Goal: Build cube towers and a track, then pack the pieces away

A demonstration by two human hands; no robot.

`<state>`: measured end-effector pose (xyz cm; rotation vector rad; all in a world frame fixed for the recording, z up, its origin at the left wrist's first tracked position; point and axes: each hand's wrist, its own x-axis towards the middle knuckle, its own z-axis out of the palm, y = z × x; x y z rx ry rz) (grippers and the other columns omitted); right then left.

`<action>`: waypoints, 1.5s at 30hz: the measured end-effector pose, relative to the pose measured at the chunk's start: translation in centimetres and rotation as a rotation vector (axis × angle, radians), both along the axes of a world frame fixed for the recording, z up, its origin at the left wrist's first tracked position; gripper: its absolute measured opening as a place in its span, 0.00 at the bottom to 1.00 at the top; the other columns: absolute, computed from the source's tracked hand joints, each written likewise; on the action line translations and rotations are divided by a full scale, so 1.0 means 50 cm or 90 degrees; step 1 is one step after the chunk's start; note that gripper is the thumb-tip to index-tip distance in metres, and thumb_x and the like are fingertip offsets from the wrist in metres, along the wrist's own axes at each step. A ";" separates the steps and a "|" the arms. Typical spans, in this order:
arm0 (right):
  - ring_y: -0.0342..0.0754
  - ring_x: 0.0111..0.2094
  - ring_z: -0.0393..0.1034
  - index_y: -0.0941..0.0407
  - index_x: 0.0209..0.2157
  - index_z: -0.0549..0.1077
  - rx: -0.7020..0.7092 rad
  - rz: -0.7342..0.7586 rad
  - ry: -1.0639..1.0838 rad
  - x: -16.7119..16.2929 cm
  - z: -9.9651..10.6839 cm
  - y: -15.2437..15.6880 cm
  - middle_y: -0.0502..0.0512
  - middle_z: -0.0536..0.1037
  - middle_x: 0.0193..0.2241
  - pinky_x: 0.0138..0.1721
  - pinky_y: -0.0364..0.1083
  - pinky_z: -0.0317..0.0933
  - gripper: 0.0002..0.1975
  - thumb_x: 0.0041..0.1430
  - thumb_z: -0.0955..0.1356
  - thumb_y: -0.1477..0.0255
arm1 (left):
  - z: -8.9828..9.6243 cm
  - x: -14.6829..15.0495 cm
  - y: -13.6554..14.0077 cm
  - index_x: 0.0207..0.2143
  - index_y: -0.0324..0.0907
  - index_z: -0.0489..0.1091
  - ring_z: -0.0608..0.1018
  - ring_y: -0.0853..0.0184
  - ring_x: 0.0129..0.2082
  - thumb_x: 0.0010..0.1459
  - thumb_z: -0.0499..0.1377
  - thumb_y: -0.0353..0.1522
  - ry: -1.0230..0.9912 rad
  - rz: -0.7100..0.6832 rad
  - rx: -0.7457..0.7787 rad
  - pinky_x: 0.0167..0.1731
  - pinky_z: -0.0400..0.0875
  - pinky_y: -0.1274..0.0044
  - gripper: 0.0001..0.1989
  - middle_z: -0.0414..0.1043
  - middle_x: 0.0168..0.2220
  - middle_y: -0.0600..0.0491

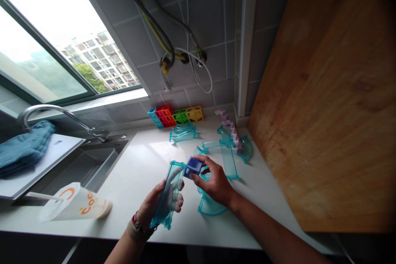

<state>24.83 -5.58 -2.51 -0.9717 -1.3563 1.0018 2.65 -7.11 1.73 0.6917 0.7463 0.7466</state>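
My left hand (154, 201) is closed round a long, clear teal track piece (170, 192), held tilted above the counter. Between the thumb and fingers of my right hand (215, 179) is a small blue-purple cube block (194, 166) with a hollow in its face. The block meets the upper right end of the track piece; whether they are joined I cannot tell. Beneath and beyond my right hand lie more clear teal pieces: a curved piece (212, 206), a straight track (229, 159) and a fan-shaped piece (246, 149).
Red blocks (165, 116), green blocks (180, 116) and yellow blocks (194, 114) line the back wall. Wavy teal tracks (182, 133) lie before them. A pink zigzag piece (230, 128) is at the back right. On the left stand a drink cup (77, 204) and a sink (108, 152). A wooden board (328, 111) leans at right.
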 end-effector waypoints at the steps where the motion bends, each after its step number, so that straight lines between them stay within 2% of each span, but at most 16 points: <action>1: 0.51 0.44 0.76 0.50 0.57 0.73 0.002 -0.013 -0.006 0.000 0.000 0.001 0.55 0.80 0.50 0.43 0.48 0.72 0.26 0.57 0.74 0.69 | -0.001 -0.001 -0.003 0.47 0.40 0.78 0.78 0.70 0.27 0.60 0.66 0.48 -0.012 0.021 -0.014 0.26 0.77 0.77 0.23 0.77 0.43 0.49; 5: 0.54 0.47 0.76 0.50 0.58 0.72 0.015 -0.080 -0.035 0.003 0.000 0.004 0.56 0.80 0.50 0.46 0.51 0.72 0.25 0.59 0.73 0.69 | 0.011 -0.003 -0.019 0.60 0.47 0.70 0.71 0.76 0.22 0.57 0.69 0.48 -0.112 0.124 -0.052 0.22 0.72 0.82 0.32 0.73 0.38 0.56; 8: 0.56 0.51 0.74 0.50 0.58 0.71 0.064 -0.094 -0.082 0.006 0.002 0.001 0.58 0.78 0.51 0.54 0.55 0.70 0.24 0.60 0.72 0.71 | 0.022 -0.009 -0.039 0.65 0.48 0.65 0.70 0.76 0.24 0.55 0.71 0.49 -0.159 0.209 -0.062 0.23 0.71 0.84 0.39 0.71 0.37 0.57; 12: 0.57 0.56 0.73 0.50 0.61 0.67 0.189 0.003 -0.200 -0.003 0.008 -0.019 0.60 0.77 0.53 0.68 0.65 0.55 0.26 0.62 0.71 0.73 | 0.011 -0.027 -0.076 0.64 0.48 0.67 0.73 0.75 0.29 0.61 0.67 0.45 -0.171 0.321 -0.071 0.28 0.73 0.85 0.31 0.73 0.39 0.56; 14: 0.57 0.55 0.74 0.50 0.61 0.65 0.236 0.075 -0.255 -0.012 0.010 -0.031 0.59 0.78 0.52 0.71 0.69 0.44 0.27 0.62 0.70 0.74 | -0.003 -0.042 -0.092 0.62 0.49 0.69 0.74 0.74 0.30 0.63 0.65 0.45 -0.160 0.341 -0.085 0.29 0.74 0.84 0.27 0.75 0.39 0.55; 17: 0.58 0.55 0.75 0.52 0.58 0.67 0.248 0.132 -0.314 -0.026 0.005 -0.043 0.59 0.80 0.50 0.72 0.71 0.36 0.25 0.60 0.70 0.76 | -0.018 -0.069 -0.106 0.60 0.52 0.71 0.78 0.71 0.33 0.65 0.64 0.46 -0.127 0.350 -0.100 0.33 0.77 0.80 0.24 0.78 0.41 0.53; 21: 0.65 0.69 0.59 0.53 0.57 0.69 0.240 0.130 -0.373 -0.033 -0.011 -0.043 0.61 0.81 0.51 0.71 0.74 0.30 0.27 0.56 0.73 0.75 | -0.012 -0.084 -0.112 0.57 0.55 0.73 0.83 0.63 0.45 0.65 0.63 0.46 -0.035 0.421 -0.140 0.47 0.80 0.69 0.19 0.82 0.47 0.55; 24: 0.66 0.72 0.52 0.53 0.59 0.68 0.233 0.140 -0.408 -0.032 -0.018 -0.039 0.61 0.82 0.51 0.70 0.76 0.29 0.29 0.58 0.75 0.70 | 0.000 -0.069 -0.111 0.54 0.54 0.75 0.83 0.61 0.50 0.66 0.63 0.44 0.021 0.475 -0.151 0.53 0.79 0.64 0.16 0.82 0.50 0.56; 27: 0.70 0.74 0.45 0.55 0.65 0.63 0.235 0.126 -0.403 -0.028 -0.010 -0.039 0.67 0.73 0.63 0.69 0.78 0.30 0.37 0.59 0.76 0.60 | 0.010 -0.044 -0.107 0.49 0.51 0.76 0.83 0.57 0.51 0.62 0.67 0.44 0.049 0.482 -0.119 0.54 0.78 0.60 0.15 0.81 0.51 0.55; 29: 0.70 0.74 0.43 0.57 0.67 0.62 0.236 0.101 -0.365 -0.023 0.002 -0.042 0.68 0.66 0.68 0.69 0.77 0.32 0.38 0.61 0.74 0.56 | 0.020 -0.025 -0.103 0.47 0.48 0.75 0.83 0.53 0.52 0.58 0.70 0.43 0.095 0.467 -0.068 0.54 0.78 0.58 0.17 0.81 0.51 0.52; 31: 0.67 0.72 0.50 0.56 0.64 0.65 0.227 0.075 -0.295 -0.016 0.016 -0.044 0.66 0.71 0.64 0.71 0.74 0.37 0.31 0.66 0.71 0.58 | 0.033 -0.004 -0.097 0.46 0.46 0.73 0.82 0.51 0.53 0.56 0.72 0.42 0.160 0.436 -0.007 0.53 0.78 0.59 0.19 0.79 0.54 0.49; 33: 0.63 0.66 0.63 0.54 0.58 0.72 0.202 0.068 -0.199 -0.009 0.029 -0.047 0.62 0.78 0.56 0.69 0.67 0.50 0.21 0.68 0.69 0.60 | 0.046 0.018 -0.092 0.48 0.45 0.70 0.83 0.50 0.51 0.57 0.71 0.43 0.231 0.395 0.059 0.50 0.80 0.61 0.22 0.78 0.56 0.46; 35: 0.58 0.56 0.71 0.52 0.53 0.75 0.170 0.080 -0.102 -0.003 0.039 -0.048 0.60 0.81 0.48 0.61 0.60 0.63 0.17 0.68 0.69 0.60 | 0.055 0.038 -0.088 0.49 0.44 0.69 0.84 0.50 0.47 0.57 0.70 0.45 0.297 0.351 0.130 0.45 0.81 0.62 0.23 0.78 0.55 0.44; 36: 0.57 0.53 0.72 0.52 0.52 0.76 0.155 0.091 -0.062 -0.001 0.042 -0.048 0.59 0.80 0.47 0.57 0.57 0.66 0.17 0.67 0.69 0.59 | 0.056 0.047 -0.087 0.49 0.44 0.69 0.85 0.50 0.45 0.57 0.70 0.46 0.328 0.331 0.170 0.43 0.81 0.63 0.24 0.79 0.54 0.43; 40: 0.55 0.48 0.74 0.53 0.49 0.77 0.102 0.133 0.056 0.002 0.048 -0.043 0.58 0.79 0.45 0.52 0.54 0.68 0.20 0.62 0.73 0.54 | 0.049 0.071 -0.091 0.48 0.44 0.70 0.85 0.56 0.35 0.53 0.73 0.44 0.414 0.253 0.295 0.33 0.79 0.71 0.26 0.83 0.43 0.46; 45: 0.51 0.44 0.75 0.54 0.43 0.79 0.022 0.273 0.179 0.009 0.057 -0.035 0.54 0.77 0.42 0.48 0.50 0.70 0.20 0.57 0.76 0.54 | 0.051 0.082 -0.098 0.47 0.46 0.69 0.82 0.60 0.31 0.52 0.73 0.42 0.464 0.225 0.334 0.29 0.75 0.75 0.24 0.82 0.36 0.51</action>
